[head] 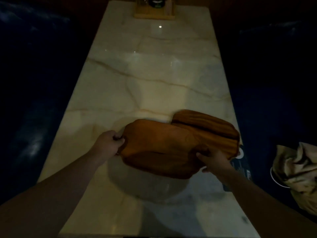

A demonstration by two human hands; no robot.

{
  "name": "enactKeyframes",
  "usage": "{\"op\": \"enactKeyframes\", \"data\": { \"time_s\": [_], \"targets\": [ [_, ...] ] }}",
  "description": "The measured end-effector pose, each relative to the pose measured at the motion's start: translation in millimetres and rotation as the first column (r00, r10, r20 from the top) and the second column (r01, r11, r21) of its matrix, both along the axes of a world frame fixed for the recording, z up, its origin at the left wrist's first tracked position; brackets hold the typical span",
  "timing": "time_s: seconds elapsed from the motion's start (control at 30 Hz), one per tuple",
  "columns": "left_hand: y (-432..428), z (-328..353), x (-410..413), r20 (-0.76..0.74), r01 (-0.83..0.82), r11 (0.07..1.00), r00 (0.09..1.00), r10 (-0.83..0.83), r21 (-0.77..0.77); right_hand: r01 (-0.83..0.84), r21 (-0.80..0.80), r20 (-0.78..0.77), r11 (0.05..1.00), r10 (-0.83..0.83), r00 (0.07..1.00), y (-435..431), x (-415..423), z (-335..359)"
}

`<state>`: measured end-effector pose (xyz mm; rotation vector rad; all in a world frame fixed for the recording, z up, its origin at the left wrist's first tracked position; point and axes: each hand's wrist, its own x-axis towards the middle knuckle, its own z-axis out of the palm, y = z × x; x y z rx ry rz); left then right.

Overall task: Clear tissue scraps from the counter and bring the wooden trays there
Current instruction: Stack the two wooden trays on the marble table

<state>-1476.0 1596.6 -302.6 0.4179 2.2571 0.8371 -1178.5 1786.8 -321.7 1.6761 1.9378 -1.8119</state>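
Note:
A brown wooden tray [154, 148] hangs just above the pale marble counter [137, 86], casting a shadow below it. My left hand [111, 141] grips its left edge and my right hand [211, 159] grips its right edge. A second wooden tray [211, 127], with visible grain lines, lies partly under the first one's right side, near the counter's right edge. No tissue scraps show on the counter.
A light wooden holder [154, 12] with a dark item stands at the counter's far end. A bin lined with a crumpled beige bag [298, 174] sits low on the right. Dark blue seats [34, 100] flank both long sides. A dark printed card [241, 165] lies at the right edge.

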Motion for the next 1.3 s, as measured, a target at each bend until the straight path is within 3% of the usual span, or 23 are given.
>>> {"op": "enactKeyframes", "data": {
  "time_s": [0.23,0.5,1.03,1.3],
  "targets": [
    [97,-5,40,-0.067,0.121,0.992,0.991,-0.118,0.041,0.177,0.047,-0.095,0.983,-0.172,0.981,68,53,7],
    [164,-28,68,-0.189,0.236,0.972,0.954,-0.231,0.001,0.157,0.141,0.032,0.978,-0.163,0.986,118,83,-13],
    [184,-48,75,-0.345,0.349,0.923,0.856,-0.385,-0.163,0.121,0.213,0.088,0.969,-0.143,0.986,126,93,-32],
    [187,-48,74,-0.34,0.331,0.927,0.863,-0.373,-0.179,0.089,0.255,0.117,0.963,-0.122,0.986,123,92,-27]
  ]
}}
